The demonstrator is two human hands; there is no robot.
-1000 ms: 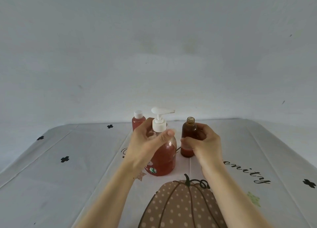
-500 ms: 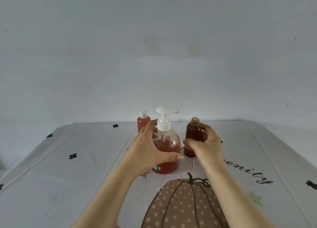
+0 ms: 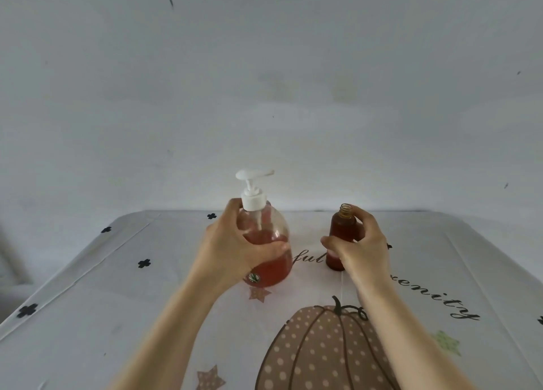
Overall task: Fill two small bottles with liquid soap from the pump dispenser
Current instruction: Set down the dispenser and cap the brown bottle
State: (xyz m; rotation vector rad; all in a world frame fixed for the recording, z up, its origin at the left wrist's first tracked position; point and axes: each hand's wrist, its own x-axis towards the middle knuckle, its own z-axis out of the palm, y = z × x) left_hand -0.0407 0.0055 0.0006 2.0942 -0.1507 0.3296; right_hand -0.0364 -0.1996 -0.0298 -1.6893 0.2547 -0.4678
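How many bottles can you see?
2. The pump dispenser stands left of centre, gripped by the left hand. The small brown bottle, uncapped, is to its right, held by the right hand. Another could be hidden behind the dispenser.

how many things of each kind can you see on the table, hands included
pump dispenser: 1, gripped by the left hand
small brown bottle: 1, uncapped, gripped by the right hand
hands: 2
total: 4
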